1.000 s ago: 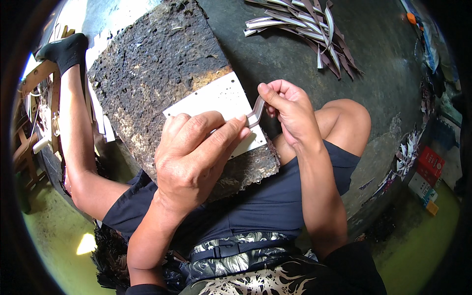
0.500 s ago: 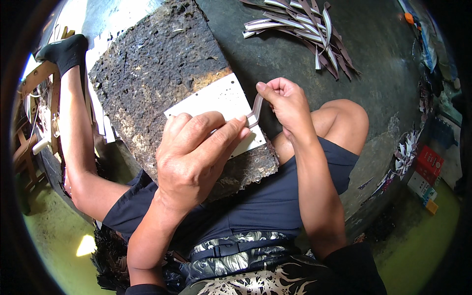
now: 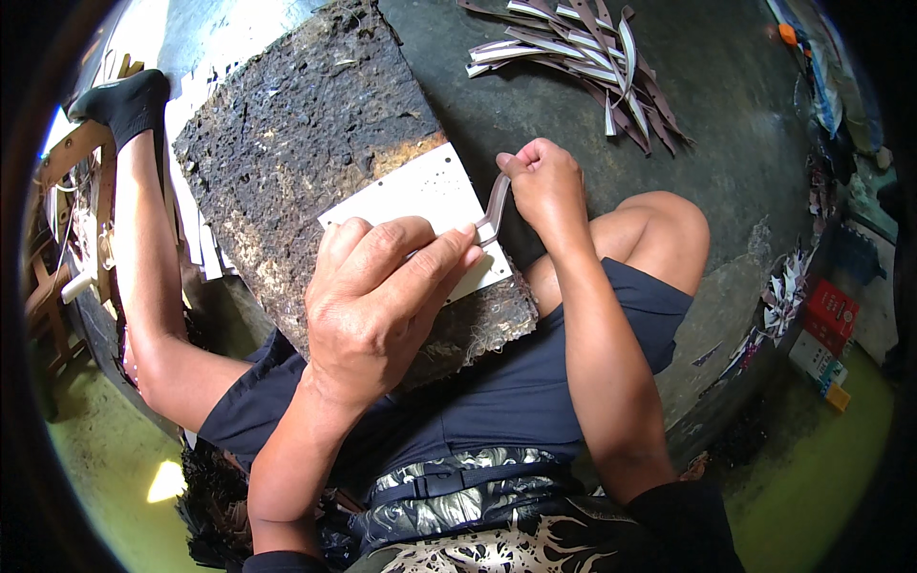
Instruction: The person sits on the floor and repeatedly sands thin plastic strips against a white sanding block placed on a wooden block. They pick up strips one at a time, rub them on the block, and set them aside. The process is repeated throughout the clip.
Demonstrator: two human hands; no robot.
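A white plate [image 3: 411, 193] with small dark holes lies on a rough, dark, worn block [image 3: 296, 134] by my lap. Across the plate's right edge runs a narrow brown-and-white strip [image 3: 498, 205], bent upward. My left hand [image 3: 377, 286] is closed, its fingertips pressing the strip against the plate; the part under the fingers is hidden. Beyond the edge, my right hand [image 3: 549, 186] pinches the strip's free end between thumb and curled fingers.
Several similar brown-and-white strips [image 3: 592, 62] lie in a loose pile on the dark floor [image 3: 735, 124] at the far right. A wooden frame [image 3: 72, 158] stands at the left by my foot. Scraps [image 3: 783, 296] and a red box [image 3: 831, 310] are at the right.
My right hand has turned and shifted slightly, still gripping the strip's end, and the strip looks straighter. My left hand stays in nearly the same place.
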